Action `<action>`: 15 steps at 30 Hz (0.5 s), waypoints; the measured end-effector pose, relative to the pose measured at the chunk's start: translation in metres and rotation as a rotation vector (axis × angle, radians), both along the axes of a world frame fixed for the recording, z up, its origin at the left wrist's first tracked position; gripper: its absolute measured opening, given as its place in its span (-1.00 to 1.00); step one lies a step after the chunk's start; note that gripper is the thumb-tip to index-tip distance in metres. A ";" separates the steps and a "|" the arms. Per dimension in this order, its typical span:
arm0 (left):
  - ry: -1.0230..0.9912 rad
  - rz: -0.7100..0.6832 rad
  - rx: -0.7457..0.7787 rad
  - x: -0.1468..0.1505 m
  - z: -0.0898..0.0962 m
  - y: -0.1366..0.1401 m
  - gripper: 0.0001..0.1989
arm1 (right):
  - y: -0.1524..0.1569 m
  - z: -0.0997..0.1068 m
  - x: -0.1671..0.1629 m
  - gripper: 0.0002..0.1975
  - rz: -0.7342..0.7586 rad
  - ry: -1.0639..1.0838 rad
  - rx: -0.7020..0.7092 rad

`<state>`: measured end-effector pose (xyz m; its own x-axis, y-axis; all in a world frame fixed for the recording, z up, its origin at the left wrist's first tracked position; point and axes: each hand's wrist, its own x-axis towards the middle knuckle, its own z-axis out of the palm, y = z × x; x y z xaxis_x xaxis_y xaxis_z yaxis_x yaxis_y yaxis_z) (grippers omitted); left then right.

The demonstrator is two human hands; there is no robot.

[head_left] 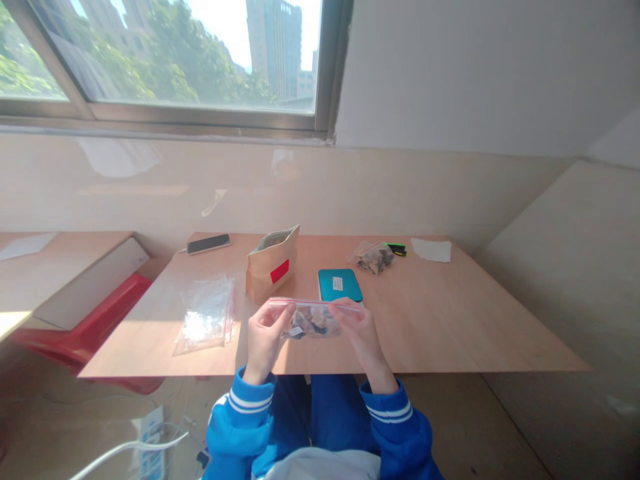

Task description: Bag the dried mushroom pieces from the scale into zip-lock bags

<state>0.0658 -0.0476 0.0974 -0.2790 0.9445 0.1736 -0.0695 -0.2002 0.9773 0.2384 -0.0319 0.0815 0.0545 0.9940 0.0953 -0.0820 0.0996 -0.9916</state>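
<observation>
Between my two hands hangs a clear zip bag (313, 323) with a red line along its top edge and dark and pale pieces inside. My left hand (264, 335) pinches the left end of the zip strip. Fingers of my right hand (359, 328) pinch the strip toward its right end. Just behind the bag lies a teal box (340, 285) with a white label. A brown paper pouch (270, 267) with a red patch stands upright, its top open, behind my left hand.
Flat clear zip bags (205, 317) lie on the table (450, 327) at left. A phone (209, 244) rests at the back left. Farther right are a filled zip bag (373, 258), a green-and-black tool (397, 249) and white paper (431, 251). A red stool (100, 327) stands left.
</observation>
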 end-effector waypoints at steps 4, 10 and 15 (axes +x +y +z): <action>-0.007 -0.005 0.002 0.000 -0.001 0.001 -0.82 | 0.001 -0.002 0.000 -0.79 0.013 0.035 -0.016; -0.103 -0.121 -0.037 0.001 -0.009 0.001 -0.80 | -0.001 0.003 -0.001 -0.74 0.061 0.058 -0.032; -0.098 -0.228 -0.092 0.001 -0.006 0.000 -0.76 | 0.000 0.003 -0.003 -0.79 0.019 0.033 -0.018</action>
<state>0.0663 -0.0479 0.0910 -0.0686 0.9954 0.0665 -0.1978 -0.0789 0.9771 0.2358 -0.0315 0.0848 0.0382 0.9964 0.0754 -0.1165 0.0794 -0.9900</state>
